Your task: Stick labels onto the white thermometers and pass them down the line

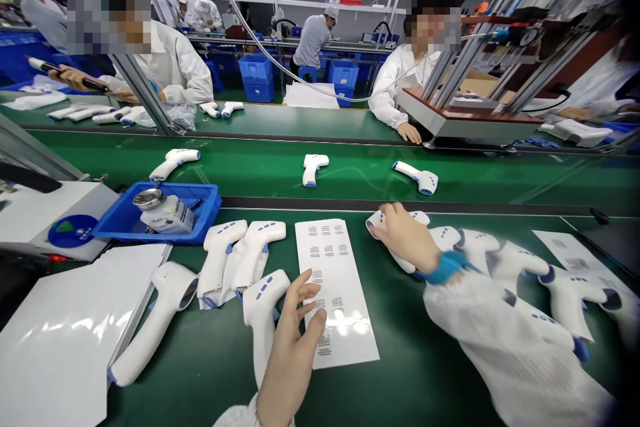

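Observation:
My left hand (293,347) hovers with fingers apart at the left edge of a white label sheet (343,280), holding nothing. Just left of it lies a white thermometer gun (263,307) with blue buttons. My right hand (407,237), in a white sleeve with a blue wristband, reaches over a white thermometer gun (420,217) at the belt-side edge; its fingertips touch the gun's head, and the grip is partly hidden. More guns (515,260) lie in a cluster on the right, partly behind my sleeve. Two guns (257,250) rest on white wrapping left of the sheet.
Three guns (315,170) lie spread on the green belt (250,167). A blue tray (215,203) with a bottle stands left, near a stack of white sheets (65,333). Across the belt sit two people in white (180,67); a metal fixture stands at the right.

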The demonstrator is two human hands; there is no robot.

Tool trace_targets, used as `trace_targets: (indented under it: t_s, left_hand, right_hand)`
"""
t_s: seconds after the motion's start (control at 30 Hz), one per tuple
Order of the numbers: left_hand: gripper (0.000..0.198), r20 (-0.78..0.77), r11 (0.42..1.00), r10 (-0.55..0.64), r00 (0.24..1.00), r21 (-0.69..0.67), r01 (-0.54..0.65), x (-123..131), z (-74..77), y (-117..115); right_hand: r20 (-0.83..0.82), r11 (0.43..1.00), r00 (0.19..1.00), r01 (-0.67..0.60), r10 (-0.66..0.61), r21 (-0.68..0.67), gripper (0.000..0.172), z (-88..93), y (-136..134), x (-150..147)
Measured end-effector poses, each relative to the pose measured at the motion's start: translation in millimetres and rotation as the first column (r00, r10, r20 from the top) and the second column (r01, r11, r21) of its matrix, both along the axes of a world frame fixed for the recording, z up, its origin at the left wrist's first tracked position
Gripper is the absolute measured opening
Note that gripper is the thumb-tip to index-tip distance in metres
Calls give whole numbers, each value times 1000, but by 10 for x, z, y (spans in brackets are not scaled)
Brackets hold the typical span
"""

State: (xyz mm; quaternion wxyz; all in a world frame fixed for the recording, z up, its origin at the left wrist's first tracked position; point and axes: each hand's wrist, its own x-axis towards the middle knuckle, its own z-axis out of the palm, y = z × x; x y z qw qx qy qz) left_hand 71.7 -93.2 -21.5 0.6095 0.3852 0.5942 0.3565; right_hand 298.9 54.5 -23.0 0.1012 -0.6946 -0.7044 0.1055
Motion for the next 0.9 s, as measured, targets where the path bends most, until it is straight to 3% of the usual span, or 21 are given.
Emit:
trace_targets:
  t_s: [0.07,0.13,0.2,0.23,0.3,0.37,0.4,0.47,0.5,0.53,0.57,0.6,0.63,0.67,0.7,0.77,0.9]
  left_hand:
    - [57,21,998,31,999,46,-32,94,-38,32]
    - [62,47,994,48,998,100,-53,235,-68,77]
    - [75,110,986,69,991,142,-85,384,-85,125]
    - [82,171,981,81,982,160,-109,448,-87,146]
    - [94,320,967,131,938,168,-192,526,-77,176]
    - [93,408,939,235,882,139,-314,525,-57,178]
    - [89,402,919,301,865,121,-376,501,-50,168]
    - [81,326,893,384,864,106,-437,431,-47,133]
    - [79,292,901,378,879,100,-421,399,-52,112]
    - [78,273,921,345,898,85,-380,377,-59,93]
    - [78,267,940,307,914,64,-334,366,-66,77]
    - [77,269,956,271,924,40,-292,368,-72,66]
    - [76,271,964,249,930,20,-264,379,-76,59]
    - [75,262,967,244,934,6,-254,396,-76,57]
    - [74,241,967,247,938,-2,-254,415,-74,59]
    - [72,199,967,250,948,-3,-255,447,-67,65]
    - [70,191,973,222,956,24,-231,464,-70,72]
  right_hand:
    - [207,998,978,13,-1,-58,38,-90,-308,139]
    - [206,993,978,48,-25,-107,42,-145,-535,163]
    - [-67,991,997,28,-37,-132,45,-132,-727,60]
    - [-257,991,966,-28,-7,-132,46,-101,-824,-26]
    - [-585,965,803,-230,114,-128,47,-11,-1025,-221]
    - [-751,850,639,-478,164,-221,58,78,-1191,-369]
    - [-801,750,585,-584,125,-309,64,108,-1239,-405]
    - [-840,486,543,-727,-26,-485,68,124,-1234,-395]
    - [-831,368,549,-757,-90,-540,62,109,-1181,-360]
    - [-815,318,568,-756,-118,-572,52,80,-1099,-317]
    - [-796,366,596,-722,-102,-588,44,38,-995,-274]
    - [-770,501,637,-651,-47,-570,36,-14,-877,-239]
    - [-724,683,689,-541,26,-491,30,-75,-754,-215]
    - [-660,845,745,-409,93,-343,24,-142,-633,-204]
    - [-592,941,794,-291,137,-172,19,-212,-518,-205]
    - [-503,983,845,-177,181,56,15,-346,-328,-232]
    - [-520,982,834,-152,187,109,8,-515,-148,-302]
